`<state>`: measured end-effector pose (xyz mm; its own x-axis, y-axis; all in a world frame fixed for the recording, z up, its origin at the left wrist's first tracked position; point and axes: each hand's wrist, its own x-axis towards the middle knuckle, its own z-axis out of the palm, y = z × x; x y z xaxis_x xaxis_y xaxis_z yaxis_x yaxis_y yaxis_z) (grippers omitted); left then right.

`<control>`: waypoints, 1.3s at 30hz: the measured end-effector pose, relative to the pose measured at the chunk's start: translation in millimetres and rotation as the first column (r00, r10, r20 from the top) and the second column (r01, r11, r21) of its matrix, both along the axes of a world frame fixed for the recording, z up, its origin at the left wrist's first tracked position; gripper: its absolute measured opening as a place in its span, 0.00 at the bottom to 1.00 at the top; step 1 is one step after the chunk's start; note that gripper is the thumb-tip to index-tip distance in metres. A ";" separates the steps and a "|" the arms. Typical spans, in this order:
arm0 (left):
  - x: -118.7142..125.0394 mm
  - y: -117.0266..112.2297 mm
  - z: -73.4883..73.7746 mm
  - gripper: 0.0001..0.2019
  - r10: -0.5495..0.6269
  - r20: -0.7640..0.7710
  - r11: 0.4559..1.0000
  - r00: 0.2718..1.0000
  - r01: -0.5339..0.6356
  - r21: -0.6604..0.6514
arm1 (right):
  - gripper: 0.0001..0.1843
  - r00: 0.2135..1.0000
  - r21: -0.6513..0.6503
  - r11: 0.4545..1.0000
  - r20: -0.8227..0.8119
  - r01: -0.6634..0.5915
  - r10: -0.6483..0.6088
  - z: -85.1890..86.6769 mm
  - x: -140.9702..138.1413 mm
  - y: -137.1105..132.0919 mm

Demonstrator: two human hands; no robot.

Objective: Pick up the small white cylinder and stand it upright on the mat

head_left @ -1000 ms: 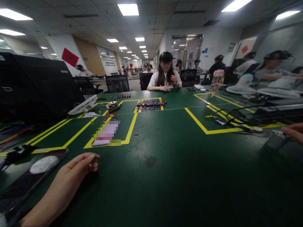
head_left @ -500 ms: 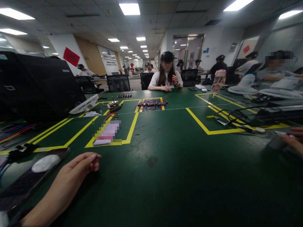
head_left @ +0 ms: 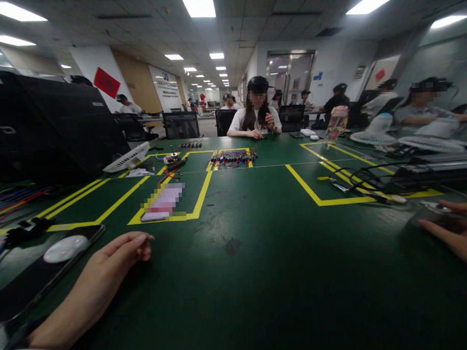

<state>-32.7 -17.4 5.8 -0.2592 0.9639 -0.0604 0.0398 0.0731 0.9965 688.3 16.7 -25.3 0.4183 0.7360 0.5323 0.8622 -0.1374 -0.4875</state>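
My left hand (head_left: 116, 261) rests over the near left of the green table (head_left: 260, 276), fingers curled in and thumb against the index finger; nothing shows in it. Beside it lies a dark phone (head_left: 34, 281) with a white mouse-shaped object (head_left: 66, 249) on top. At the right edge, my right hand (head_left: 455, 233) has its thumb and fingers round a small grey, see-through container-like object (head_left: 419, 220) with a shiny pale top. Its kind is unclear, and the hand partly hides it.
A bundle of coloured wires (head_left: 235, 158), a small motor-like part (head_left: 172, 158) and a pixelated phone-like item (head_left: 164, 202) lie ahead. Black cables (head_left: 366, 183) and white fans (head_left: 375, 132) stand right. A black case (head_left: 51, 130) rises left. A person (head_left: 256, 113) sits opposite.
My right hand has come further into view, moving left around the grey object. My left hand keeps its curled pose. The whole view has shifted slightly.
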 end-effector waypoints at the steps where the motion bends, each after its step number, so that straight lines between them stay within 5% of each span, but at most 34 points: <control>1: 0.4 0.2 0.3 0.09 0.000 -0.004 1.000 1.000 0.000 -0.002 | 0.36 0.999 -0.018 1.000 -0.041 -0.004 0.004 5.7 -13.2 -0.8; 4: 2.5 0.8 1.6 0.10 0.007 -0.023 1.000 1.000 -0.007 -0.006 | 0.28 0.958 0.098 0.963 -0.113 -0.251 0.262 18.4 -74.2 -0.8; 8: 4.1 2.0 2.2 0.11 0.028 -0.026 0.999 0.999 -0.029 -0.022 | 0.24 0.712 0.283 0.659 0.163 -0.697 0.683 17.5 -184.0 5.8; 13: 2.6 2.6 1.9 0.11 0.046 -0.010 0.999 0.999 -0.046 -0.029 | 0.23 0.423 0.211 0.386 0.171 -0.898 0.890 13.0 -302.9 8.7; 15: 1.8 1.8 2.2 0.11 0.042 -0.002 0.999 0.999 -0.042 -0.031 | 0.23 0.277 0.193 0.254 0.106 -0.948 0.955 13.4 -329.6 7.2; 17: 1.0 0.9 2.3 0.11 0.027 0.007 0.999 1.000 -0.027 -0.033 | 0.24 0.205 0.167 0.195 0.042 -0.966 0.978 13.3 -343.0 5.1; 24: 1.7 0.2 2.6 0.11 0.016 -0.005 1.000 1.000 -0.016 -0.023 | 0.35 0.282 0.142 0.310 -0.187 -0.940 0.941 19.9 -341.8 1.0; 29: 1.9 0.5 2.2 0.10 -0.005 -0.006 1.000 1.000 0.004 -0.026 | 0.09 0.308 0.116 0.315 -0.079 -0.942 0.948 46.6 -345.1 8.3; 32: 0.6 0.3 1.7 0.11 0.003 0.001 0.999 1.000 -0.003 -0.052 | 0.06 0.296 0.121 0.295 -0.007 -0.948 0.955 61.0 -347.2 13.1; 37: 0.5 -0.7 3.4 0.11 0.026 0.044 0.998 0.999 -0.024 -0.066 | 0.08 0.456 0.166 0.459 -0.059 -0.873 0.888 57.8 -326.3 17.0; 39: 0.5 -0.7 3.8 0.11 0.025 0.046 0.998 0.999 -0.022 -0.065 | 0.09 0.447 0.043 0.450 -0.071 -0.892 0.892 45.2 -314.4 17.0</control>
